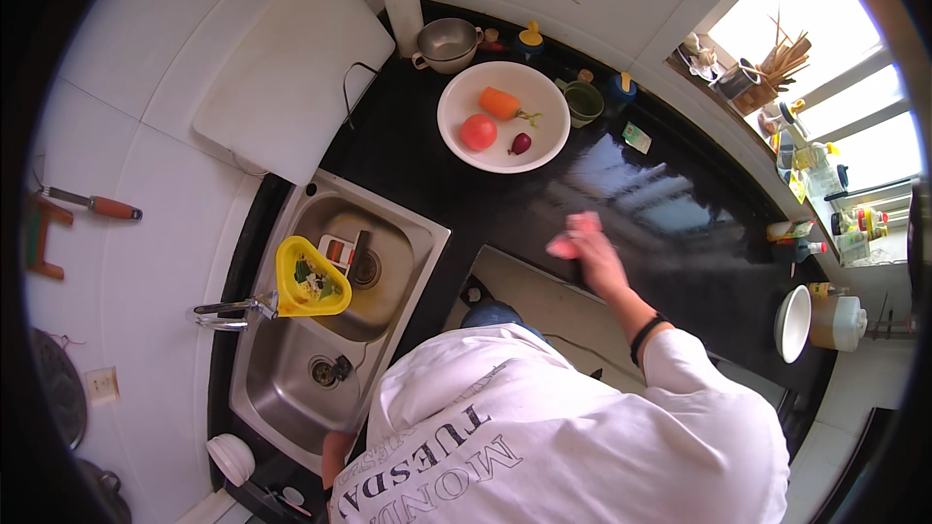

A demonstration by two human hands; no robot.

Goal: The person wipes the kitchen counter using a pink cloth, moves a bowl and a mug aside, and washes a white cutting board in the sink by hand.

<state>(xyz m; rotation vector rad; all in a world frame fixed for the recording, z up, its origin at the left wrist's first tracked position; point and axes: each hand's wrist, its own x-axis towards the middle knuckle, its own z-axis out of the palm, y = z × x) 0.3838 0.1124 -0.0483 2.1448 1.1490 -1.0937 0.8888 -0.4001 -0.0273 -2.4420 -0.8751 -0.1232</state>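
A pink cloth (568, 240) is bunched under my right hand (601, 262), pressed on the black countertop (510, 204) near its front edge. The hand and cloth are slightly blurred. My left hand (338, 445) is partly in view at the sink's near rim, largely hidden by the white shirt, so its fingers cannot be made out. Beyond the cloth, a white basin (455, 156) holds a carrot (499, 102), a pinkish-red tomato (478, 132) and a small purple onion (520, 143).
A double steel sink (291, 393) has a yellow strainer (342, 303) with scraps by the faucet (226, 314). A white cutting board (298, 65) leans on the wall. Metal bowls (448, 44) stand at the back, a white bowl (792, 324) at the right. Bottles (797, 251) line the window side.
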